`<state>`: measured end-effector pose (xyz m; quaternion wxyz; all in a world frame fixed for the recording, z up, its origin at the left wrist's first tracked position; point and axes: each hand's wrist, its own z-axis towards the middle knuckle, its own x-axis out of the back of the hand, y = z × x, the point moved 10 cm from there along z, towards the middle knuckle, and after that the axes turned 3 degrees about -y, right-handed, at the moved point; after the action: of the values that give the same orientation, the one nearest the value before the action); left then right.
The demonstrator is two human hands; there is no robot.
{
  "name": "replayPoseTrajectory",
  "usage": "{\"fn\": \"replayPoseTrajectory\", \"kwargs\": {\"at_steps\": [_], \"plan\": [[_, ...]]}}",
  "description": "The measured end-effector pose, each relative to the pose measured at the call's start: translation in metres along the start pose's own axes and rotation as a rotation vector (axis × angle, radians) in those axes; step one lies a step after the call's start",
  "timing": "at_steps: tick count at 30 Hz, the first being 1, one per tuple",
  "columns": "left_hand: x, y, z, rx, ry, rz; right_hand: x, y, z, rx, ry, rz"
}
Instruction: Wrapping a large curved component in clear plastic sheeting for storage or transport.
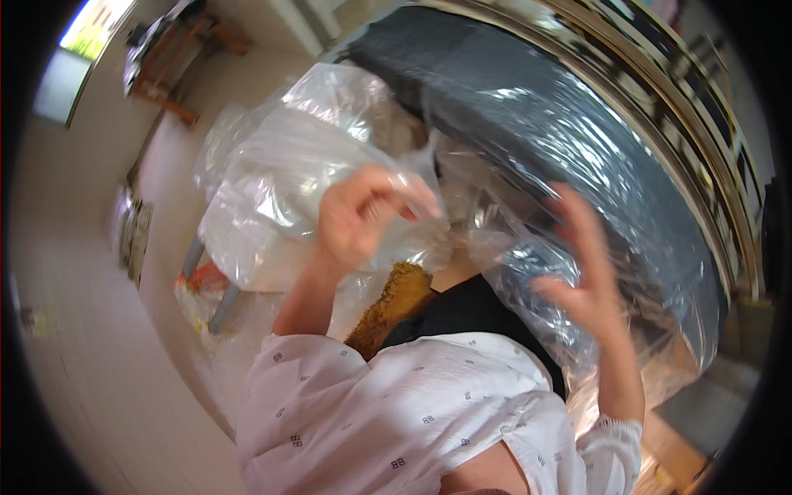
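Two hands (355, 216) (589, 287), clear plastic film (276, 186)

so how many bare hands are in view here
2: the left hand in front of crinkled clear plastic sheeting, and the right hand, open, in front of the long dark-grey plastic-covered slab. No others show.

Some kind of workshop is seen: plastic (569, 91) is spread over a dark slab (429, 49), and rails (689, 115) are set behind the slab.
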<state>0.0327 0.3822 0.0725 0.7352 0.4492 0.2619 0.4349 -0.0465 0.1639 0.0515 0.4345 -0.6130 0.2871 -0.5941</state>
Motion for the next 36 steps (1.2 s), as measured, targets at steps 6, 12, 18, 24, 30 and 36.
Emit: {"fn": "replayPoseTrajectory", "kwargs": {"at_steps": [6, 12, 18, 24, 30, 36], "plan": [[-0.121, 0.089, -0.003, -0.33, -0.457, 0.481, -0.052, -0.011, -0.024, 0.021, -0.272, 0.515], [-0.137, 0.037, 0.069, -0.158, -0.499, 0.239, 0.105, -0.052, -0.21, -0.028, 0.514, -0.118], [-0.129, -0.053, 0.033, 0.387, -1.066, 0.427, 0.198, -0.025, -0.541, 0.087, 2.091, 0.567], [-0.175, -0.073, 0.087, 0.396, -1.252, 0.481, 0.136, -0.025, -0.966, 0.174, 2.388, 0.53], [-0.294, -0.024, 0.098, 0.217, -1.047, 0.065, 0.171, -0.06, -0.901, -0.701, 2.069, -0.531], [-0.381, 0.019, 0.102, -0.18, -0.751, 0.108, 0.248, -0.003, -0.545, -0.788, 1.27, -0.705]]}}
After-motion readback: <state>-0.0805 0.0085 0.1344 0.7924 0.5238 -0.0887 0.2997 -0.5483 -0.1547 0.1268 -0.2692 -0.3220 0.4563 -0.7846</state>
